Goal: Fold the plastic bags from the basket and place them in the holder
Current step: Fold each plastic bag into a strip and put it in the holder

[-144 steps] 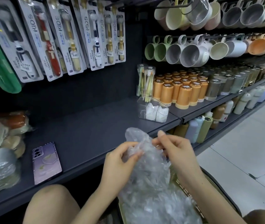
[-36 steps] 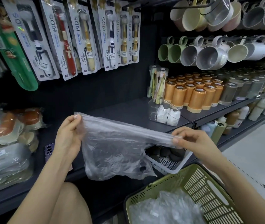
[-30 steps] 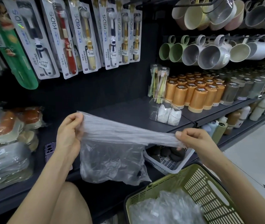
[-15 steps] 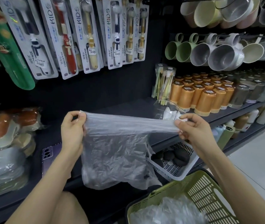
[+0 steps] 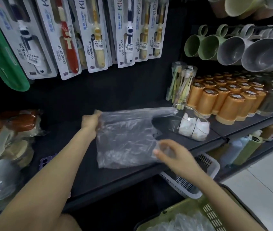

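Note:
A clear plastic bag (image 5: pixel 125 137) lies spread over the dark shelf (image 5: pixel 69 164). My left hand (image 5: pixel 90 121) pinches its upper left corner. My right hand (image 5: pixel 170 154) holds the bag's lower right corner, thumb under the film and fingers curled over it. The bag's upper right corner hangs free near a clear holder (image 5: pixel 192 125), which has folded white bags inside it. At the bottom right, a green basket (image 5: pixel 170 212) contains a heap of crumpled clear bags (image 5: pixel 185 222).
A purple phone (image 5: pixel 46 160) lies on the shelf, partly under my left arm. Orange cups (image 5: pixel 224 100) and toothbrush packs (image 5: pixel 180 85) stand right of the holder. A white basket (image 5: pixel 204 177) sits on the lower shelf. Wrapped goods (image 5: pixel 4 139) pile at the left.
The bag has gone from hanging stretched in the air to lying on the shelf. My right hand let go of the top right corner and now holds the lower right corner.

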A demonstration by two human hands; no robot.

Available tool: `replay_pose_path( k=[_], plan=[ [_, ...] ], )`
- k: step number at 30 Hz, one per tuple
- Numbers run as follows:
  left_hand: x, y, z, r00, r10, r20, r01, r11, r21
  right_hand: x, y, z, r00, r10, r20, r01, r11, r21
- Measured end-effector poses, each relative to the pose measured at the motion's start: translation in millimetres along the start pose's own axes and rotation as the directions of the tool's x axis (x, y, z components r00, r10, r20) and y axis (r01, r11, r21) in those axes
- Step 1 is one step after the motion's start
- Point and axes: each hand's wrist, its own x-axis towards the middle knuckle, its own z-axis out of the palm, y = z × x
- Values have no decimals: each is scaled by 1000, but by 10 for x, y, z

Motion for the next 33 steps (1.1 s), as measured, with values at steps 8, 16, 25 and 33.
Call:
replay_pose_path(
  k=[8, 16, 25, 33],
  plan=[
    [-488, -131, -488, 937, -322, 137, 334, 940, -73, 175, 333, 487, 970, 110, -217, -107, 994, 26],
    [-1178, -462, -648, 926, -344, 157, 321, 934, 154, 256, 339, 536, 936, 249, -250, -169, 938, 302],
    [-1212, -527, -467, 941, -314, 125, 320, 947, -32, 245, 363, 528, 946, 244, -213, -167, 931, 325],
    [-1110, -523, -617, 998, -63, 0, 62, 992, 109, 180, 283, 266, 982, 169, -82, -100, 839, 535]
  ],
)
